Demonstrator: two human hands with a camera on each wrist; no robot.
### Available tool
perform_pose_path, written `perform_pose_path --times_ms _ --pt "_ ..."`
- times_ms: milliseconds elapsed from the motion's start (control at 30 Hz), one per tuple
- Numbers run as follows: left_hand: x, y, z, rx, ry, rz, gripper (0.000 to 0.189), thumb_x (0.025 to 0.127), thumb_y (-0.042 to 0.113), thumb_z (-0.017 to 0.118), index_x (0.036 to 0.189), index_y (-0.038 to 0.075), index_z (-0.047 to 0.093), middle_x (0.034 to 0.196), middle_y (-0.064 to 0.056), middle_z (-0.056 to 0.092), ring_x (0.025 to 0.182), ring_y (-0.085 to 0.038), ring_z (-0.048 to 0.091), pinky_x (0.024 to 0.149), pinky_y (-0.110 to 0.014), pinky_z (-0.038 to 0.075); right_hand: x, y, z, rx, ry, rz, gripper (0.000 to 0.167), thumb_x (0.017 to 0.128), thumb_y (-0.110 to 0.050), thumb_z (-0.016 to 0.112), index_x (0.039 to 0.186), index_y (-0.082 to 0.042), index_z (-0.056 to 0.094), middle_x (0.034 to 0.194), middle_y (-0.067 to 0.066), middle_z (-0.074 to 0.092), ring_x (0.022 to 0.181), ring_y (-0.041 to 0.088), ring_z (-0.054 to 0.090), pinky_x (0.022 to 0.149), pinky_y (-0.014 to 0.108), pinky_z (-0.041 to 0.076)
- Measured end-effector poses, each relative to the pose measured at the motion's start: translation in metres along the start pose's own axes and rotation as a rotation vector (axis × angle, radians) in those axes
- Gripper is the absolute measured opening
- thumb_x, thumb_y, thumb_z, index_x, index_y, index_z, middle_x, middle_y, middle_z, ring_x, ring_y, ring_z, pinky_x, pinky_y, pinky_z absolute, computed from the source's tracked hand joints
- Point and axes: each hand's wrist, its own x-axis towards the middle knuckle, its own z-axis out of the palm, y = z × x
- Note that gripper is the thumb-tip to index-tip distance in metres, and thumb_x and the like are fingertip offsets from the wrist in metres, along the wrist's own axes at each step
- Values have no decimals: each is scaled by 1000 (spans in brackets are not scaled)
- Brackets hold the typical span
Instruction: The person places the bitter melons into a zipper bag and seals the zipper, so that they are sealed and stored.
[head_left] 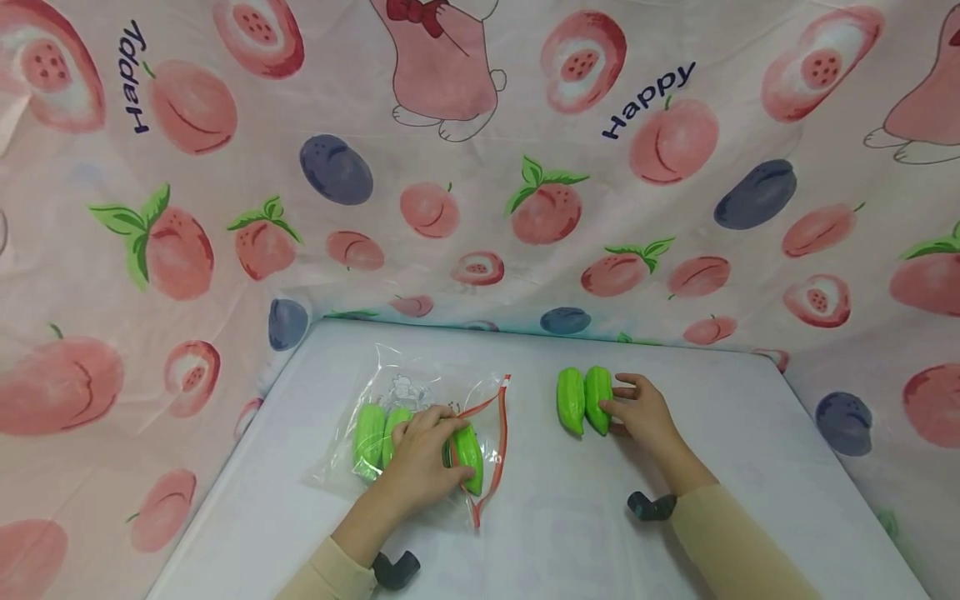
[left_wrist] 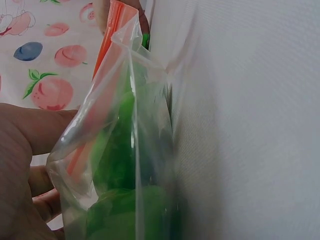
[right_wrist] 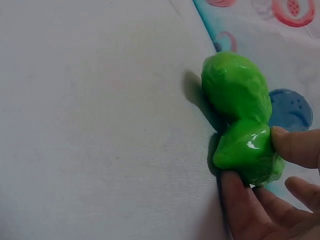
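On the left of the table lies a clear zip bag with a red-orange seal, holding several bright green, ridged, pointed toy vegetables. My left hand reaches over the bag and grips another green vegetable at its mouth, thumb on the near end and fingers on the far end. In the left wrist view, the clear plastic covers green shapes beside the hand. To the right, two similar vegetables lie side by side. My right hand holds the right one, its thumb on top; the left one touches it.
The white table runs back to a pink curtain printed with peaches and rabbits, which hangs behind and along both sides. A black curved piece sits at the right wrist, and a similar one at the left.
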Motion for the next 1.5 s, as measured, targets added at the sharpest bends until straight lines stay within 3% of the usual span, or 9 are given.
perform_pose_path --times_ms 467,1500 --pt "-1 -4 2 16 0 6 70 75 35 99 138 19 72 143 1 60 140 -28 53 112 -60 30 -4 0 3 -31 4 15 78 99 -8 75 165 -9 35 160 28 46 134 45 61 83 38 67" --pt "1 -4 2 6 -5 2 71 74 36 99 137 20 72 141 3 60 139 -26 54 113 -59 29 -31 -7 -11 -62 25 -62 83 97 -14 80 166 -7 33 157 29 48 125 39 66 82 36 67"
